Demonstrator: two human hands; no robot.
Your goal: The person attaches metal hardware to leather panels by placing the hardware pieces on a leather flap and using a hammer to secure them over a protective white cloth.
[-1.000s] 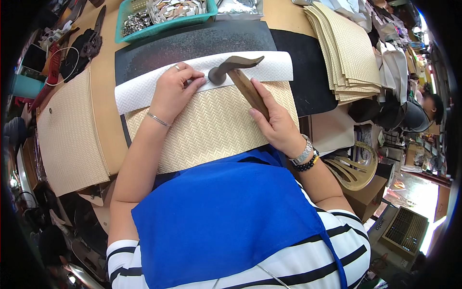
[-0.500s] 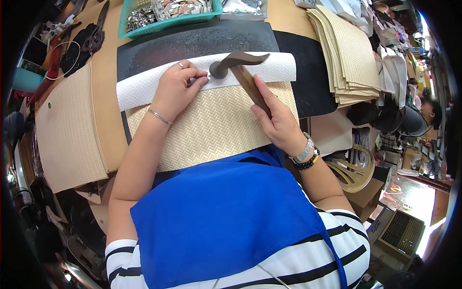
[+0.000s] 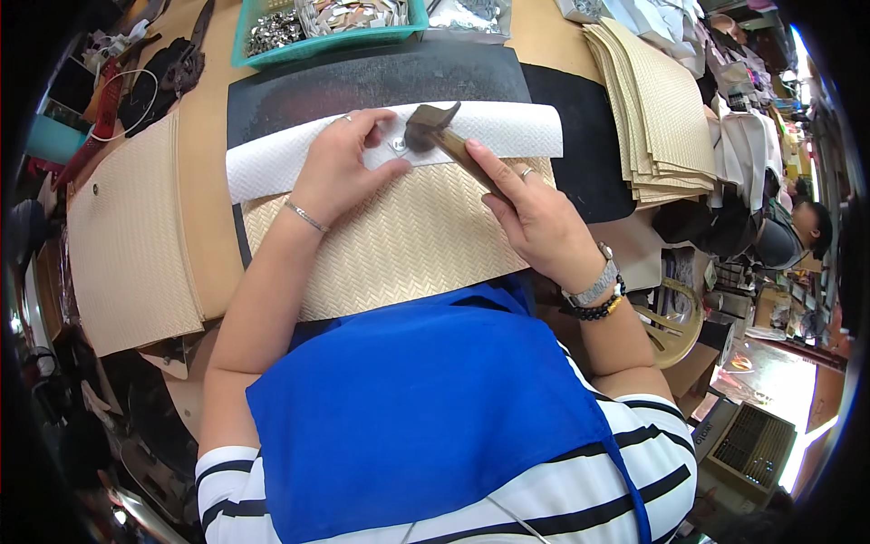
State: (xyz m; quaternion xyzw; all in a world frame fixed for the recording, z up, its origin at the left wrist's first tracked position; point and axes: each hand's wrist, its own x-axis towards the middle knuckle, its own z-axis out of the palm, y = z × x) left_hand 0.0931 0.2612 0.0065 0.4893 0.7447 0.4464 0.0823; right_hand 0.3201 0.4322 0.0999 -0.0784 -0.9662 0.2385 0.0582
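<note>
Mid-hammering: right hand (image 3: 535, 213) grips the hammer (image 3: 433, 127) over the snap (image 3: 397, 143), left hand (image 3: 340, 168) fingertips pinning the woven panel (image 3: 399, 245); next likely another square blow

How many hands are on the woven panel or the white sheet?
2. The left hand presses on the white sheet near a small metal stud; the right hand lies over the woven panel, gripping a hammer.

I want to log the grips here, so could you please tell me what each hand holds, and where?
Right hand grips the hammer by its wooden handle. Left hand only presses on the white sheet.
</note>
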